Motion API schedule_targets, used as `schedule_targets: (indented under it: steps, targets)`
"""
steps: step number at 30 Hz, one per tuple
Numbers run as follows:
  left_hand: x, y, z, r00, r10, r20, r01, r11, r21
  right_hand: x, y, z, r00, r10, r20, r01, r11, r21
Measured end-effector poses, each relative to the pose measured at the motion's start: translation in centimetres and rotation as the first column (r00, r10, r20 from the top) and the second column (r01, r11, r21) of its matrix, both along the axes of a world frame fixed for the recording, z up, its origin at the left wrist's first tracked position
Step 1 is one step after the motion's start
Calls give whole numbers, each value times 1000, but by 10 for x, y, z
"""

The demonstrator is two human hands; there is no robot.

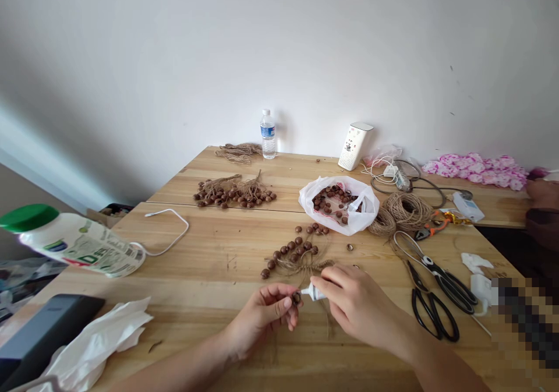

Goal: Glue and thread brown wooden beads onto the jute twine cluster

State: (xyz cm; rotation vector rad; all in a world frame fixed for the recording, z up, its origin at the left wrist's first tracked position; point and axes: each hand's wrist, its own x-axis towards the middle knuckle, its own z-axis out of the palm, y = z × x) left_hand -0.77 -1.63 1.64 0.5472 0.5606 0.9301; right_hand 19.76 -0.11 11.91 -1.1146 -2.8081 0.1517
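Note:
Between thumb and fingers, my left hand [262,313] pinches a brown nut shell [296,297] with its hollow side showing. My right hand [356,302] is closed round a white glue tube [313,292], whose nozzle tip touches or nearly touches the shell. Just beyond both hands lies a bunch of brown nuts on twine [294,252]. A white plastic bag [369,208] behind it holds loose brown shells [334,200]. One half shell [350,247] sits alone on the wooden table [209,322].
Scissors [434,310] and twine coils [406,210] lie to the right. More nut bunches [236,193], a water bottle [268,136] and a white box [356,146] stand farther back. At left are a green-capped bottle [82,243] and tissue [96,339]. Another person's arm [542,194] shows at far right.

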Motion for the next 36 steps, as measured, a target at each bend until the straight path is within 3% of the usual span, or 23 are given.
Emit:
schedule_targets:
  steps: [24,36]
  targets:
    - [-1,-1,1,1000,-7,-11,7,1000,0,-2,-1,-1,999,-3,45,5,999,-32]
    - [0,0,2,1000,-1,-30,0,1000,-8,-1,0,-14,1000,-1,13,1,999,-33]
